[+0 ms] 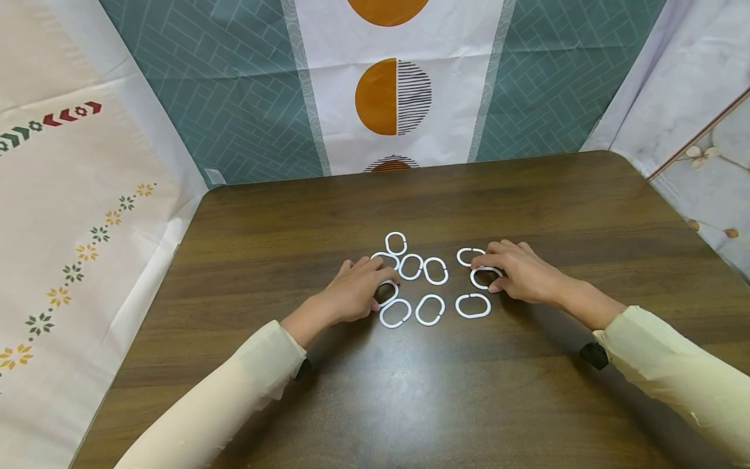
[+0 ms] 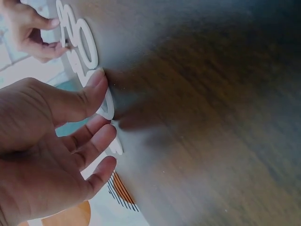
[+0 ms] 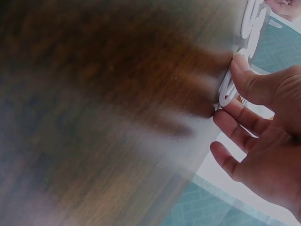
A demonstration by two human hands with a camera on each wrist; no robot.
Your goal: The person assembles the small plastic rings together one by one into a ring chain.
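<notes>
Several white oval shower curtain rings, each with a small gap, lie on the brown table. My left hand pinches one ring at the left of the group, thumb on its near side and fingertips at its far side. In the left wrist view, the thumb overlaps that ring. At the right, my right hand pinches another ring between thumb and fingers, low over the tabletop. The right wrist view shows the thumb tip on this ring, its other fingers spread loosely.
In front lie a ring close to the left hand, a middle ring and a right ring. Farther back are more rings, among them one at the rear. Patterned cloths hang behind and beside the table.
</notes>
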